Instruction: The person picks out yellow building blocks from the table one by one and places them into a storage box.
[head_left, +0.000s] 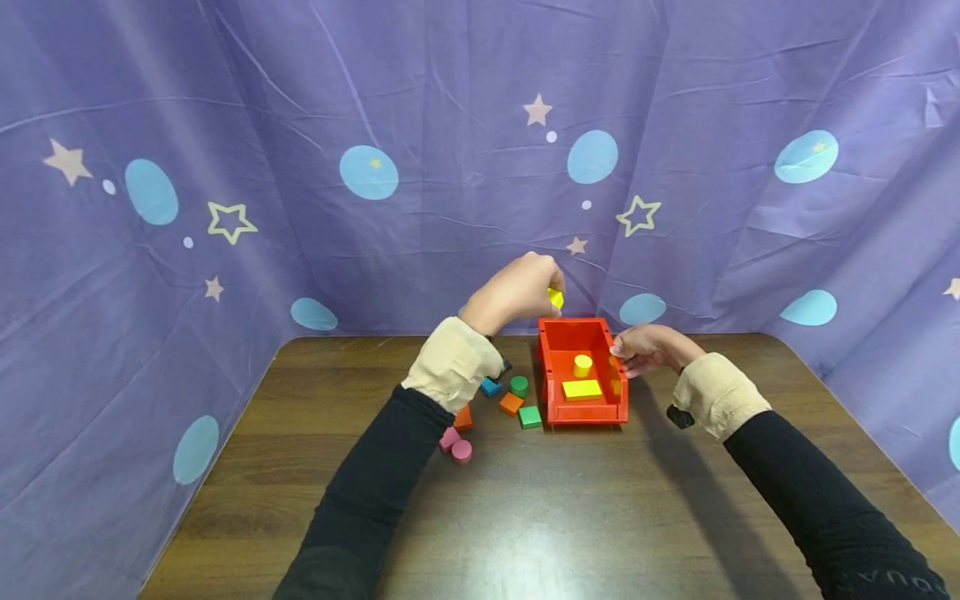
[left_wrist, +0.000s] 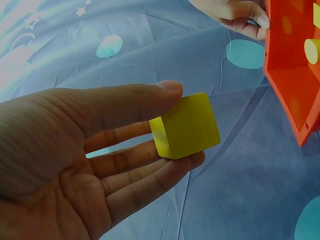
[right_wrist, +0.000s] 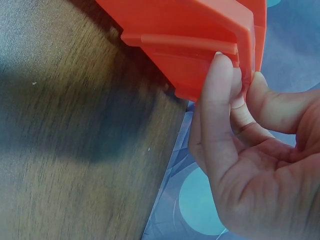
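Note:
Pinched between the thumb and fingers of my left hand is a yellow block with square faces and slightly rounded corners. That hand is raised just above the back left corner of a red plastic bin. Inside the bin lie a yellow cylinder and a flat yellow rectangular block. My right hand grips the bin's right wall near the back; in the right wrist view the thumb is on one side of the wall and fingers on the other.
Left of the bin, loose blocks lie on the wooden table: a green cylinder, a green block, an orange block, a blue piece and a pink cylinder. My left forearm partly covers others. A purple curtain hangs behind.

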